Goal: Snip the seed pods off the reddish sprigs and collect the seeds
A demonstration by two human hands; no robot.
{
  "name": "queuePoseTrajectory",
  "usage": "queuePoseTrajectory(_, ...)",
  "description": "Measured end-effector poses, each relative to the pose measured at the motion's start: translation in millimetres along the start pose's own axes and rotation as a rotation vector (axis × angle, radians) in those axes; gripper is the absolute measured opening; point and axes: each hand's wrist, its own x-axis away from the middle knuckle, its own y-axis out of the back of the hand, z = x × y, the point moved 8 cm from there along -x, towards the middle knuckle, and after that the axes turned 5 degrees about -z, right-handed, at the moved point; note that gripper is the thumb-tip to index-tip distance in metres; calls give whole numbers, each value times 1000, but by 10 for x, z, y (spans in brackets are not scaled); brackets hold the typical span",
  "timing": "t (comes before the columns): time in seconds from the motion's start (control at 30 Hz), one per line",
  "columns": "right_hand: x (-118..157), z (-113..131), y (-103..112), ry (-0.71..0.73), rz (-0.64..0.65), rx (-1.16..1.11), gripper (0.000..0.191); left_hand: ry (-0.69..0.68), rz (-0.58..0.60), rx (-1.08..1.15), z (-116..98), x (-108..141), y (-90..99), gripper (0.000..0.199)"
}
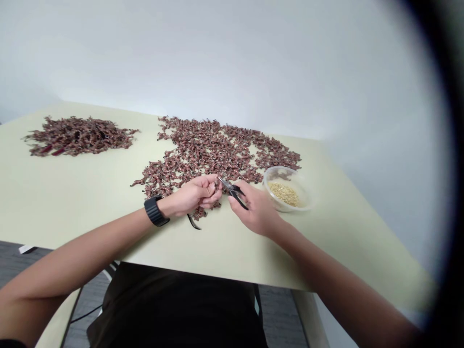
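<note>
Between the fingertips of my left hand (198, 194) is a small reddish-brown piece (216, 184), mostly covered by the fingers. It looks like the many pieces spread over the table. My right hand (255, 208) is closed around the dark handles of a pair of pliers (235, 191). Their metal jaws meet the small piece at my left fingertips; whether they grip it, I cannot tell. Just beyond both hands lies a broad spread of reddish-brown pieces (206, 150). A black curved tool handle (194, 222) pokes out below my left wrist.
Right of my right hand stands a clear plastic bowl (308, 197) holding small gold-coloured bits (284, 193). A second heap of brown pieces (81, 137) lies at the far left of the pale yellow table (90, 193). A white wall (217, 58) rises behind the table.
</note>
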Motion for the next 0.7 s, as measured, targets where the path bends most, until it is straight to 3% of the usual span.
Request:
queuePoseTrajectory(0.13,49,-39,-147,-295,182,-425,28,-119,-37,-234,-86,-23,105,17)
queuePoseTrajectory(0.27,185,-20,-313,-673,499,-987,40,-249,-94,-488,-235,-25,212,20)
queuePoseTrajectory(0.37,242,-15,-327,-766,635,-1101,46,-262,-103,-564,-266,-23,230,21)
queuePoseTrajectory(0.43,186,-101,-281,-685,534,-981,45,-242,-91,-508,-240,-28,221,20)
queuePoseTrajectory(0.57,7,-187,4,-302,78,-381,30,-133,-65,-263,-90,-56,208,19)
queuePoseTrajectory(0.7,-12,-57,71,-54,-41,-33,21,-42,-81,-83,14,-61,180,17)
